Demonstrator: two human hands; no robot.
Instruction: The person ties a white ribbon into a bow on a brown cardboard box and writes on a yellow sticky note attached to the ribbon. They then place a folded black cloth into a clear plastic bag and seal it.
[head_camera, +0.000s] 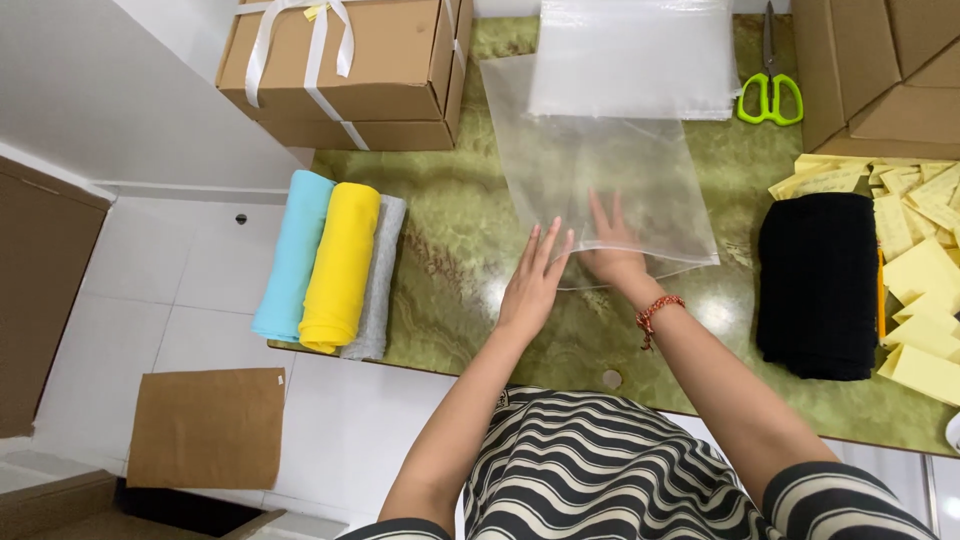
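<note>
A clear bag (600, 180) is lying flat mid-bench, its mouth toward the near edge. The right hand (612, 255) is resting open-fingered at that mouth, seemingly slipped inside, though the film makes this hard to judge. The left hand (535, 285) is hovering open just beside it, holding nothing. This looks like the opening step; spreading the mouth wider would call for a pinch on the top layer. More bags (635, 55) are stacked at the far edge, partly cut off. Fabric rolls (335, 265) are sitting at the left edge, black cloth (818, 285) and yellow slips (920, 270) toward the right.
</note>
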